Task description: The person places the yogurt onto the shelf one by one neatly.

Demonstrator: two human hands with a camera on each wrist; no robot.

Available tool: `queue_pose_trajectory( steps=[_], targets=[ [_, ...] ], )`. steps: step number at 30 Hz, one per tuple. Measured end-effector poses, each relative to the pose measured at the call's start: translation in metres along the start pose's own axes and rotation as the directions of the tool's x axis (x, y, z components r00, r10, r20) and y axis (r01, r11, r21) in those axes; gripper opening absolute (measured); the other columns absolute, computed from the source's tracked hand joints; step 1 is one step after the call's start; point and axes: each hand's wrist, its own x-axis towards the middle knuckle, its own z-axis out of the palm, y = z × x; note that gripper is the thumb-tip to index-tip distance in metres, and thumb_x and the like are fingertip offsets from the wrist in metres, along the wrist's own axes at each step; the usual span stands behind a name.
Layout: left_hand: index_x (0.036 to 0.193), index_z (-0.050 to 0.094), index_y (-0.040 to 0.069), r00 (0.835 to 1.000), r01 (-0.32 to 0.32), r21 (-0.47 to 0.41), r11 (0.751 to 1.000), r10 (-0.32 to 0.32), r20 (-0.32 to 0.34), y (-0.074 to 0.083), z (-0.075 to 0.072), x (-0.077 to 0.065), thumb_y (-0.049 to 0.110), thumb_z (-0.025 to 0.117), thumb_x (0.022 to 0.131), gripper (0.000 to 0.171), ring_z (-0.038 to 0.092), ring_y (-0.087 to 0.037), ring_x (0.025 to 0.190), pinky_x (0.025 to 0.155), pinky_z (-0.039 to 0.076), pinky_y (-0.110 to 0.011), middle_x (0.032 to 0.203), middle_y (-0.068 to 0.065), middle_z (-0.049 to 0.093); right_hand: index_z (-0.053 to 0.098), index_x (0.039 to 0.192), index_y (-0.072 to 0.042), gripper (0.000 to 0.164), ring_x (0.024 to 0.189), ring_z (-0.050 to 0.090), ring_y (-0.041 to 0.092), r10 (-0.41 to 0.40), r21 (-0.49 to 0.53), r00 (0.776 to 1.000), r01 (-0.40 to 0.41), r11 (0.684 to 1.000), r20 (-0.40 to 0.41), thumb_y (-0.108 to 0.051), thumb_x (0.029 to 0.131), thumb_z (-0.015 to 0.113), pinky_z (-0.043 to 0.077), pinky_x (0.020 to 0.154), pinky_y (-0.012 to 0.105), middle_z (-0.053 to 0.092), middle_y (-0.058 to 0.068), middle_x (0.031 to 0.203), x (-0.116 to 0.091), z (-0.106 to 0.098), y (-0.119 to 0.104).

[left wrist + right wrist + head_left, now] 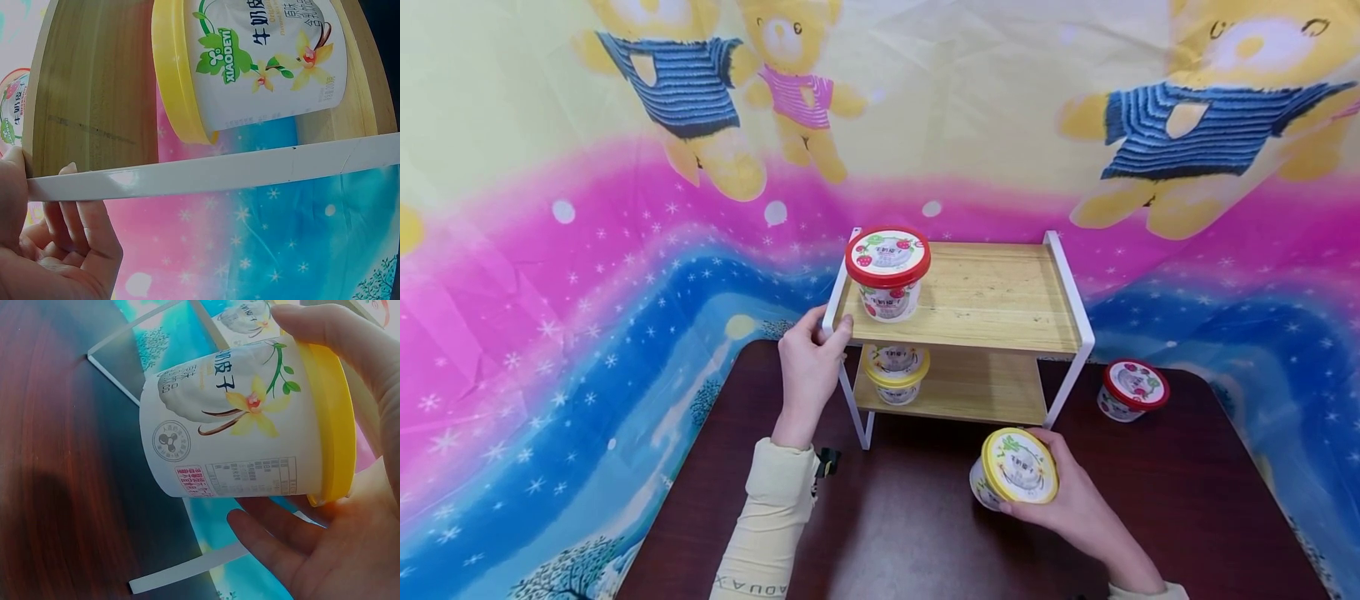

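My left hand (807,371) grips the upper left corner of a two-tier shelf rack (992,296) with wooden boards and a white frame. In the left wrist view its fingers wrap the white side bar (206,173). My right hand (1078,504) holds a yellow-lidded tub (1021,467) in front of the rack's right side, tilted, with thumb and fingers around the lid end. Vanilla flowers are printed on its white side. On the top board, at the left, stands a red-lidded tub (887,267). Below it another yellow-lidded tub (897,377) stands on the lower board.
A second red-lidded tub (1132,387) stands on the dark wooden table (895,517), right of the rack. Behind the table hangs a colourful cloth (970,125) printed with bears. Near my left wrist is a small black object (827,462).
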Motion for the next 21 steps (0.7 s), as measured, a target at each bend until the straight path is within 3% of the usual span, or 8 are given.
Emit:
queue_pose_trajectory(
  steps=[21],
  targets=[
    [0.122,0.073,0.008,1.000,0.010,0.000,1.000,-0.010,0.000,0.0022,-0.0003,-0.0004,0.029,0.076,0.093,0.035,0.065,-0.026,0.054,0.048,0.055,-0.037,0.061,-0.009,0.053,0.040,0.145,-0.013,0.100,0.111,0.054,0.023,-0.070,-0.006,0.998,0.070,0.998,-0.007,-0.034,0.066,0.097,0.052,0.090,0.037,0.057,0.005,0.128,0.0049,0.0009,-0.0059]
  ],
)
